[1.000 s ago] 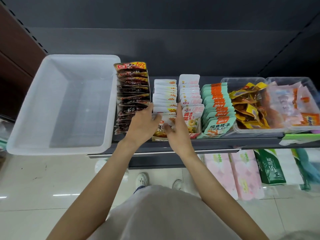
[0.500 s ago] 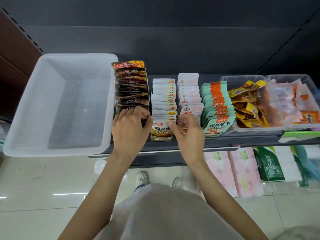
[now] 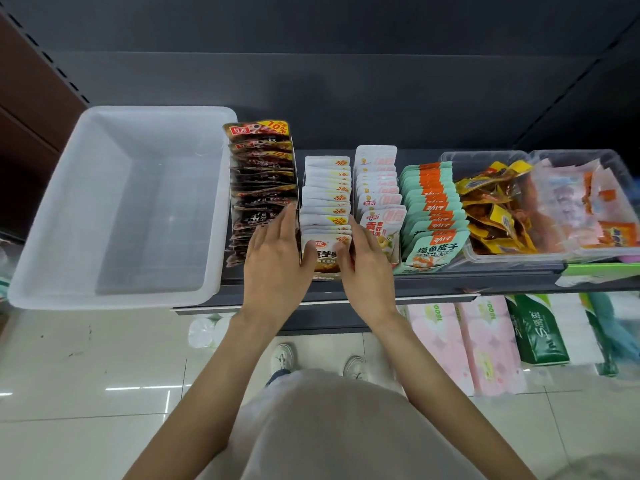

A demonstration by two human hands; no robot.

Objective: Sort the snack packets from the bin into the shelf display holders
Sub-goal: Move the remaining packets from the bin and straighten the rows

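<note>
A white plastic bin (image 3: pixel 52 258) stands at the left of the shelf with nothing in it. To its right stand rows of upright snack packets: dark red packets (image 3: pixel 261 174), white packets with yellow corners (image 3: pixel 325 199), white and pink packets (image 3: pixel 377 188) and green and orange packets (image 3: pixel 433 209). My left hand (image 3: pixel 277 261) lies flat against the left side of the white row. On that row's right side my right hand (image 3: pixel 363 268) presses with straight fingers. The row's front packet (image 3: pixel 323 254) shows between the two hands.
Two clear tubs at the right hold loose yellow-brown packets (image 3: pixel 495 209) and pink-orange packets (image 3: pixel 581 206). The dark shelf edge (image 3: pixel 450 285) runs below the rows. Lower down sit pink tissue packs (image 3: pixel 485 344) and a green pack (image 3: pixel 536 334). My shoes stand on the tiled floor.
Both hands have moved in from the neighbouring rows and uncurled. They now flank the white packet row with straight fingers, one on each side.
</note>
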